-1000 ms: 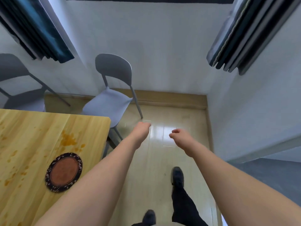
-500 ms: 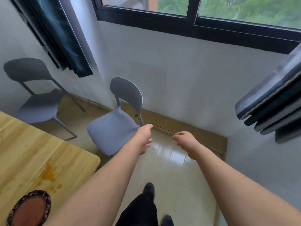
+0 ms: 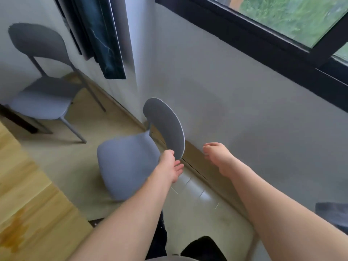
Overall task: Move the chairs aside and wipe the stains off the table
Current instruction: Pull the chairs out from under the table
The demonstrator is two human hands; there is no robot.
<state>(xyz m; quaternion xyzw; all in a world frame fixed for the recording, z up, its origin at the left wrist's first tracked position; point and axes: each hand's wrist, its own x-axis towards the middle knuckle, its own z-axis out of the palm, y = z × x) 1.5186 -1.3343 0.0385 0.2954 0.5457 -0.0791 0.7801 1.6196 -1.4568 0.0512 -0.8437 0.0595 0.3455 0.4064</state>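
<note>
Left hand (image 3: 170,166) spread at near grey chair (image 3: 130,166) backrest edge, right hand (image 3: 216,155) loose, empty: grip backrest top firmly, slide chair clear of stained tabletop (image 3: 28,213).

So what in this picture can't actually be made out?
Head view only:
- Near chair: its legs are hidden under its own seat.
- Left hand: at the backrest's edge; real grip unclear, motion blur.
- Table: cut off by the left edge, so the stain's full extent is unseen.
- Far chair: one leg hidden behind the table.
</note>
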